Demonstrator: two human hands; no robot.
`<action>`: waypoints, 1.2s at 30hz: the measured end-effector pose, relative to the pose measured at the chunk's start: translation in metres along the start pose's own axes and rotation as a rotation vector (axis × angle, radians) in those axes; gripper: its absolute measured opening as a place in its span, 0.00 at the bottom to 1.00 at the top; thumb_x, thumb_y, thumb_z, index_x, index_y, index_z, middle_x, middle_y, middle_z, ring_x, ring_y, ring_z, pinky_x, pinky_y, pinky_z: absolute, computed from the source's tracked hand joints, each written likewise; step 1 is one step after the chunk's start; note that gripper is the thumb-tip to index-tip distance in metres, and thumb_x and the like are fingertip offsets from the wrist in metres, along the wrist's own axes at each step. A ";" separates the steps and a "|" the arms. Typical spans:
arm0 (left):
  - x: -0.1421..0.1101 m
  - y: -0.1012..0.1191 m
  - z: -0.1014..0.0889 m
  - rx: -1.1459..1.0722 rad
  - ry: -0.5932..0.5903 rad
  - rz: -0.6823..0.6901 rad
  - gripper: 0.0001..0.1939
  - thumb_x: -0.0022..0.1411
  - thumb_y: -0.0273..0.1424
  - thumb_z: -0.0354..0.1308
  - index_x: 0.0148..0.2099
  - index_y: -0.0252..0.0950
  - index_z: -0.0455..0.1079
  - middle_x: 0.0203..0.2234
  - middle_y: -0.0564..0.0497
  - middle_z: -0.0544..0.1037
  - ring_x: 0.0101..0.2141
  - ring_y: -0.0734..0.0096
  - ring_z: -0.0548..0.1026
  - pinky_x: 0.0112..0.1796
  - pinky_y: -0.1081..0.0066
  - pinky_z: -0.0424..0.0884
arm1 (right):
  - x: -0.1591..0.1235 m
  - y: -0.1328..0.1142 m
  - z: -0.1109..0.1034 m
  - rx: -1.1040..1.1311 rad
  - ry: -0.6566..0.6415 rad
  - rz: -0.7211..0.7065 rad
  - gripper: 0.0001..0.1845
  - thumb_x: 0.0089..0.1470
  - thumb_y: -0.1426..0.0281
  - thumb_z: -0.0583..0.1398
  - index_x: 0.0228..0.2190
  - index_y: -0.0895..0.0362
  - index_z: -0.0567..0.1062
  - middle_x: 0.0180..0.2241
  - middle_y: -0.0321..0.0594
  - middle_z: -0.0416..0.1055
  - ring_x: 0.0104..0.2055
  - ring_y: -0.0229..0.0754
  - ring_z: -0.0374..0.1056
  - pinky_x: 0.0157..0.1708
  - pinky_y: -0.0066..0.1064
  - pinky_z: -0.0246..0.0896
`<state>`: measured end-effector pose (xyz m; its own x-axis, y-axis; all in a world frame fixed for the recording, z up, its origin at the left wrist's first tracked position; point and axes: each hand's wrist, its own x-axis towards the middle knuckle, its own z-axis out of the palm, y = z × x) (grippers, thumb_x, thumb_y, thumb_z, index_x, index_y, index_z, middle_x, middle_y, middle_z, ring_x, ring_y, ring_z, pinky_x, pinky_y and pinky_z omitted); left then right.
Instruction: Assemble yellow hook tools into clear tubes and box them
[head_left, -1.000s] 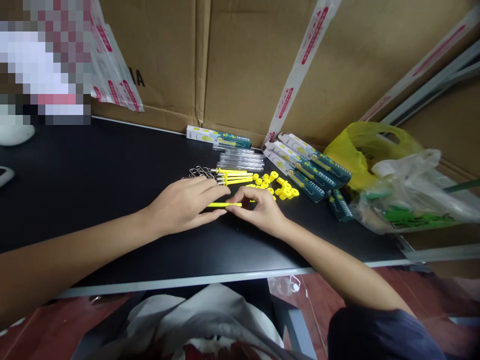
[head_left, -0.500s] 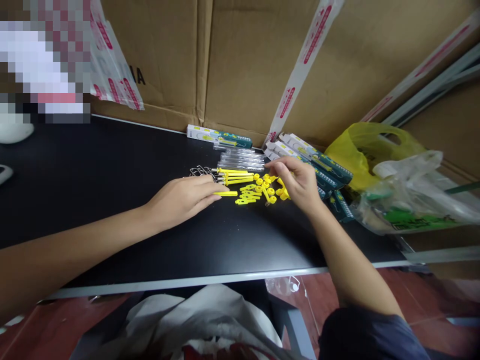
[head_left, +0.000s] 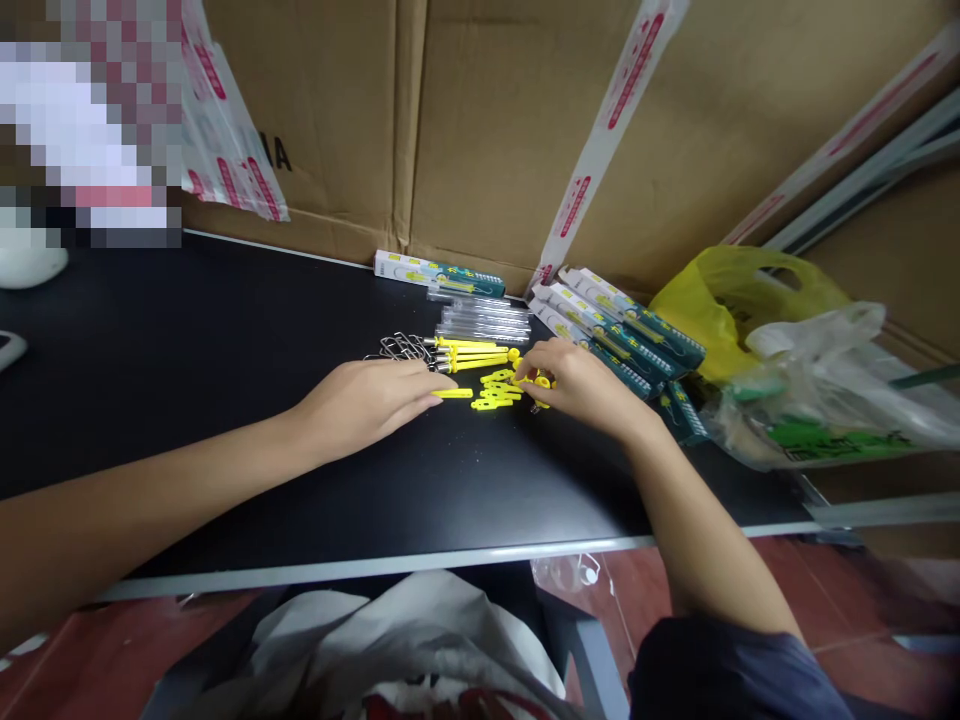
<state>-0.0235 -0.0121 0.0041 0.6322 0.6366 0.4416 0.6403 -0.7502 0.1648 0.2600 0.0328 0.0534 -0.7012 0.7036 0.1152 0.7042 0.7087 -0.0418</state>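
Pinched in my left hand (head_left: 375,398) is a slim yellow stick (head_left: 456,394), its free end pointing right. My right hand (head_left: 570,378) is at the small yellow caps (head_left: 543,383), fingers curled down and hiding most of them; what its fingertips hold is hidden. Flat yellow-green tabs (head_left: 495,390) lie in a cluster between the hands. Just beyond, several yellow rods (head_left: 480,357) with metal ends lie side by side. Bent wire hooks (head_left: 403,347) lie at their left end, beyond my left hand. Clear plastic tubes (head_left: 484,322) are lined up behind the rods.
One printed carton (head_left: 439,273) lies along the cardboard wall (head_left: 487,130). Several more cartons (head_left: 622,335) are stacked right of the tubes. Yellow (head_left: 697,300) and white plastic bags (head_left: 825,390) sit at the right. The black table's front edge (head_left: 480,555) runs before me.
My right hand has come down and left, from beside the tubes onto the yellow caps. My left hand keeps the yellow stick, with its tip slightly lower.
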 end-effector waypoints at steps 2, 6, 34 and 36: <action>0.000 0.000 0.000 -0.006 -0.004 0.011 0.19 0.71 0.37 0.44 0.55 0.41 0.71 0.46 0.51 0.80 0.44 0.67 0.78 0.43 0.69 0.72 | 0.000 -0.001 -0.002 -0.038 0.005 0.008 0.06 0.56 0.74 0.59 0.33 0.58 0.77 0.33 0.42 0.74 0.37 0.44 0.68 0.39 0.32 0.60; 0.000 0.001 0.000 -0.010 -0.024 -0.011 0.18 0.71 0.36 0.45 0.55 0.42 0.71 0.47 0.53 0.80 0.44 0.67 0.78 0.43 0.68 0.72 | -0.002 0.004 -0.005 -0.161 0.017 0.091 0.07 0.55 0.76 0.58 0.33 0.59 0.77 0.33 0.44 0.74 0.37 0.46 0.68 0.38 0.33 0.60; -0.001 0.003 0.000 0.009 -0.050 -0.024 0.16 0.70 0.36 0.46 0.53 0.42 0.72 0.40 0.52 0.81 0.40 0.69 0.79 0.39 0.73 0.71 | -0.001 -0.004 0.004 -0.155 -0.048 0.082 0.05 0.53 0.74 0.61 0.34 0.58 0.76 0.33 0.42 0.74 0.35 0.43 0.67 0.34 0.31 0.56; -0.001 0.003 0.000 0.012 -0.043 -0.018 0.16 0.70 0.36 0.46 0.52 0.42 0.72 0.40 0.52 0.82 0.40 0.70 0.79 0.39 0.74 0.71 | 0.000 -0.004 0.004 -0.177 -0.043 0.080 0.05 0.54 0.74 0.60 0.34 0.58 0.76 0.33 0.43 0.74 0.35 0.43 0.67 0.34 0.32 0.56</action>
<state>-0.0217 -0.0152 0.0039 0.6384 0.6575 0.4001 0.6569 -0.7364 0.1621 0.2573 0.0301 0.0496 -0.6437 0.7615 0.0755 0.7637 0.6330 0.1267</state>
